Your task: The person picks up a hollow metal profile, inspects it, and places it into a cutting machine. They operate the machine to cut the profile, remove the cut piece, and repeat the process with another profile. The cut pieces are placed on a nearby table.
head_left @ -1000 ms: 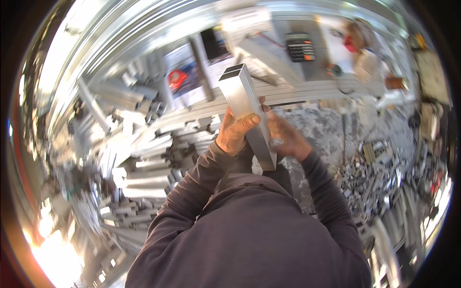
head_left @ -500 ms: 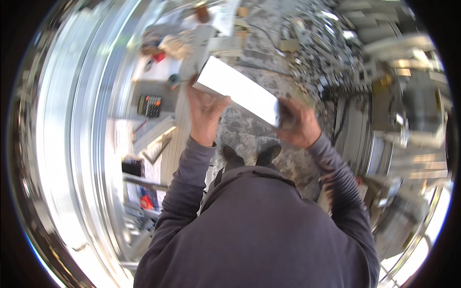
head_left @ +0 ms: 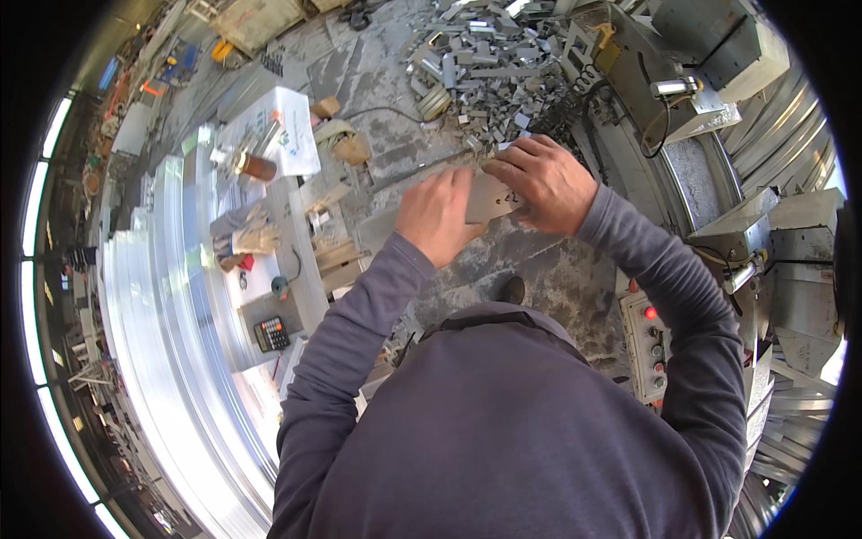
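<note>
I see the metal bar [head_left: 449,211] lying crosswise between my left hand [head_left: 437,216] and right hand [head_left: 541,182]. Beyond it, offcuts [head_left: 494,63] are heaped on the floor [head_left: 377,81]. The desk [head_left: 260,278] at left carries a calculator [head_left: 271,333]; a control box [head_left: 648,346] sits right.

We hold both arms raised in front of us, elbows bent. Our left hand [head_left: 440,216] is curled, knuckles up; our right hand [head_left: 541,180] sits just beside it, fingers bent in a grip.
</note>
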Motion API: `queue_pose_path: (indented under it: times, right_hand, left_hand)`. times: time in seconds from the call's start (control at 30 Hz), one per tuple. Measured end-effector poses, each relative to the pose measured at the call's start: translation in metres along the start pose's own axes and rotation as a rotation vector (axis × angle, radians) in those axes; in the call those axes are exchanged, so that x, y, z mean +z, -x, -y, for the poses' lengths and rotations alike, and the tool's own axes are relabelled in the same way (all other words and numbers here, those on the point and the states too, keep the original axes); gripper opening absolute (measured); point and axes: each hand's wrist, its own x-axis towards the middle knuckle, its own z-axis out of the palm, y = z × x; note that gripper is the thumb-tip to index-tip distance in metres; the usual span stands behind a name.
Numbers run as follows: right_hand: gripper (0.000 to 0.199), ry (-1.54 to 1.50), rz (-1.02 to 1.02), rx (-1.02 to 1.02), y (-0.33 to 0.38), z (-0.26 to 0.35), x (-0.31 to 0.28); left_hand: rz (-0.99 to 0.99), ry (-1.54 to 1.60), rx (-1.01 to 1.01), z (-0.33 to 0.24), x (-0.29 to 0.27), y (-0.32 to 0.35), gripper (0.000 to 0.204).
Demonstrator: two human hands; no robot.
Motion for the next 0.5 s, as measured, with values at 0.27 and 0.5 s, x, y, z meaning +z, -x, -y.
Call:
queue_pose_path:
  times: [0.27, 0.5]
  right_hand:
    - [0.073, -0.136, -0.785, 0.613, 0.083, -0.041, 0.002]
    - [0.093, -1.582, -0.698, 0.7, 0.106, -0.087, 0.057]
  left_hand:
    - [-0.173, 0.352, -0.044, -0.029, 0.042, -0.101, 0.071]
    - [0.054, 1.152, 0.038, -0.053, 0.099, -0.202, 0.062]
